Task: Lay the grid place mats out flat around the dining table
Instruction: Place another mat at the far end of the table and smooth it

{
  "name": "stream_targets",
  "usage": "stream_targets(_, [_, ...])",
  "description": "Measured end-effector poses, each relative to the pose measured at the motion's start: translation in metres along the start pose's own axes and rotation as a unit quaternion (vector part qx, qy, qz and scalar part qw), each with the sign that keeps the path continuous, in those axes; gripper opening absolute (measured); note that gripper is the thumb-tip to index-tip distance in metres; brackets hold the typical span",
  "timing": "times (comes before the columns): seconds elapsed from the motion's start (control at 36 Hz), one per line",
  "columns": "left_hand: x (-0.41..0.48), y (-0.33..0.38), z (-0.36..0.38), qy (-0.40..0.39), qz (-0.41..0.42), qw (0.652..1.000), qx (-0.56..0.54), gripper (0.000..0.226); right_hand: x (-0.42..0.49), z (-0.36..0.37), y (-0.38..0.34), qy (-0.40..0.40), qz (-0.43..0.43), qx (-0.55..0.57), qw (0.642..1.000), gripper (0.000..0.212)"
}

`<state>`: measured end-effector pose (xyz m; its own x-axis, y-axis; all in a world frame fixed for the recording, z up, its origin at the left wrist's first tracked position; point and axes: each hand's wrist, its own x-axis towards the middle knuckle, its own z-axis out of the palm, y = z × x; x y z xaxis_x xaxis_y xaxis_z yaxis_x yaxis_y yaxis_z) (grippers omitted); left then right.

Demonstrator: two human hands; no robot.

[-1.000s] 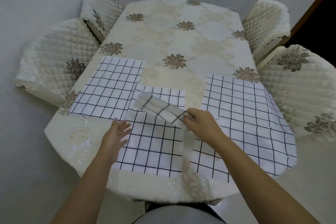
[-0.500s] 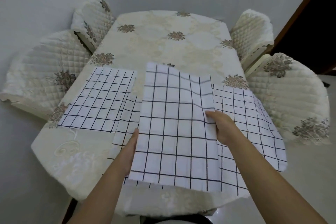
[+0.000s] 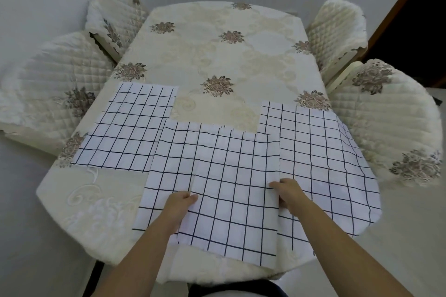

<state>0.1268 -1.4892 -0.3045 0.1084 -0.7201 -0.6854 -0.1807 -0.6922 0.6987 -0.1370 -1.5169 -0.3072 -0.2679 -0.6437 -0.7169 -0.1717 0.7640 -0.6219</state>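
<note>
Now that the top mat (image 3: 236,190), held up a moment ago, lies over the lower mat (image 3: 173,152) at the table's (image 3: 217,60) near edge, left hand (image 3: 179,202) and right hand (image 3: 288,191) pinch its sides, so it likely needs its own place.

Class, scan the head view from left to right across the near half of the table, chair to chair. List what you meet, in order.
Near left chair → left mat → left hand → held mat → right hand → right mat → near right chair. The lower mat lies partly under the held mat, so it is left out.
</note>
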Motion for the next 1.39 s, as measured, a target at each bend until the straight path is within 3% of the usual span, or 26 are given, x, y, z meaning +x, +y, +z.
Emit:
stream_targets(0.19, [0.006, -0.002, 0.0, 0.021, -0.01, 0.999, 0.028, 0.037, 0.004, -0.003, 0.006, 0.003, -0.005, -0.022, 1.0, 0.021])
stream_targets(0.31, [0.004, 0.001, 0.0, 0.017, -0.007, 0.999, 0.04, 0.016, 0.002, -0.004, 0.005, -0.003, -0.001, -0.02, 1.0, 0.013])
stream_targets(0.39, [0.005, 0.001, 0.0, 0.015, -0.007, 0.998, 0.053, 0.024, -0.001, -0.006, 0.005, -0.011, -0.004, -0.005, 1.0, 0.01])
stream_targets(0.44, [0.008, -0.002, 0.0, 0.017, -0.001, 0.998, 0.066, 0.012, -0.003, -0.006, 0.007, -0.018, -0.002, 0.008, 1.0, 0.011])
stream_targets(0.83, [0.018, -0.008, 0.002, 0.052, -0.005, 0.997, 0.058, 0.037, -0.002, -0.002, 0.014, 0.022, -0.001, 0.008, 1.0, 0.031])
stream_targets(0.92, [0.016, -0.007, 0.001, 0.054, -0.007, 0.997, 0.059, 0.039, -0.003, 0.0, 0.012, 0.02, 0.006, 0.004, 1.0, 0.027])
stream_targets(1.06, [0.015, -0.004, 0.001, 0.056, -0.015, 0.997, 0.057, 0.035, -0.011, 0.001, 0.007, 0.038, -0.001, -0.009, 0.999, 0.049])
stream_targets(1.14, [0.015, -0.002, 0.002, 0.055, -0.022, 0.997, 0.045, 0.035, -0.009, 0.0, 0.009, 0.041, -0.004, -0.012, 0.999, 0.045])
stream_targets(1.25, [0.01, 0.001, 0.003, 0.054, -0.024, 0.998, 0.038, 0.033, -0.012, -0.002, 0.01, 0.034, 0.006, -0.002, 0.999, 0.023])
stream_targets(1.39, [0.011, 0.002, 0.003, 0.052, -0.025, 0.998, 0.035, 0.034, -0.017, -0.003, 0.008, 0.006, -0.006, 0.023, 1.0, 0.016])
